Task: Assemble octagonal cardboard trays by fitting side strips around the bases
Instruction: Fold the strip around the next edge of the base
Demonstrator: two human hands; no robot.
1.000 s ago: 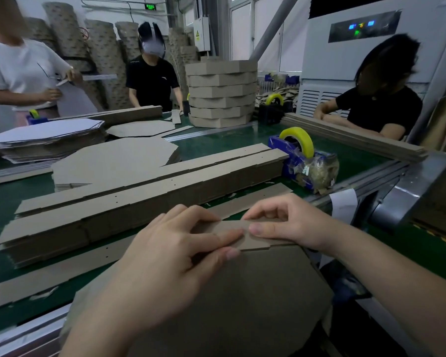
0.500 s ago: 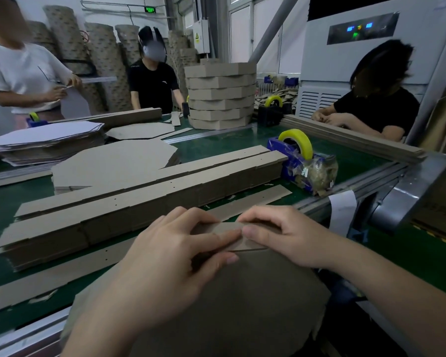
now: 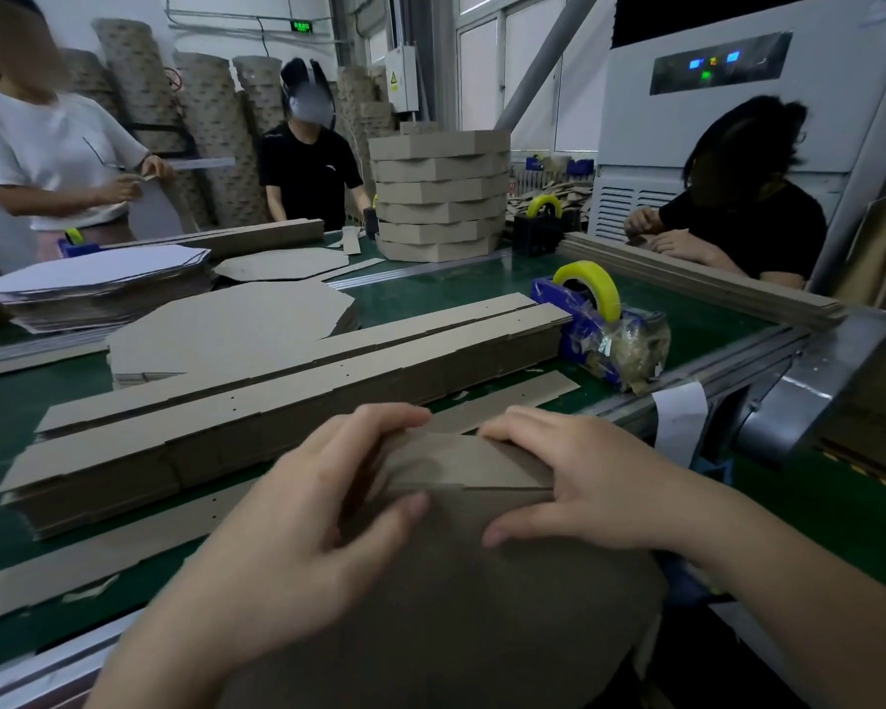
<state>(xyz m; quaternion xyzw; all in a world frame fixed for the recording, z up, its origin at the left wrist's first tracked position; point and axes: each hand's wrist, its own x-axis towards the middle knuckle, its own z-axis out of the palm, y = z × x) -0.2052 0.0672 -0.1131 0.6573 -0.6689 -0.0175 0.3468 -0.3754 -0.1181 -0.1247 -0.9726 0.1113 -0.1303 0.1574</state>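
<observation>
Mostly cut off at the bottom: the plain brown octagonal cardboard base (image 3: pixel 456 606) runs out of frame, and its left part is hidden behind the left hand (image 3: pixel 298 524) & forearm. Blur smears both thumbs, so exact contact pts are hard to read. The brown cardboard side strip (image 3: pixel 461 463) sits along the base's far edge, one short section showing btw. the hands. The rest of its length is out of sight, as are the fingertips on its back face.

Left hand: fingers curled over the strip's top-left edge, thumb stretched across the front onto the base, pinching. Right hand (image 3: pixel 579 483): fingers curled over the top-right corner, thumb lying low on the base, also a narrow grip. Base + strip are held just in front of the near rail of the green conveyor belt (image 3: pixel 430 294); whether the base rests on anything, can't tell.

Board is matte, greyish-brown, w/ a stepped seam line where strip meets base. On the belt: a long stack of flat scored cardboard strips (image 3: pixel 277 401), a single loose flat strip (image 3: pixel 512 396) just beside it, a pile of flat octagon blanks (image 3: pixel 226 324), and a blue tape dispenser w/ yellow roll (image 3: pixel 589 299).
</observation>
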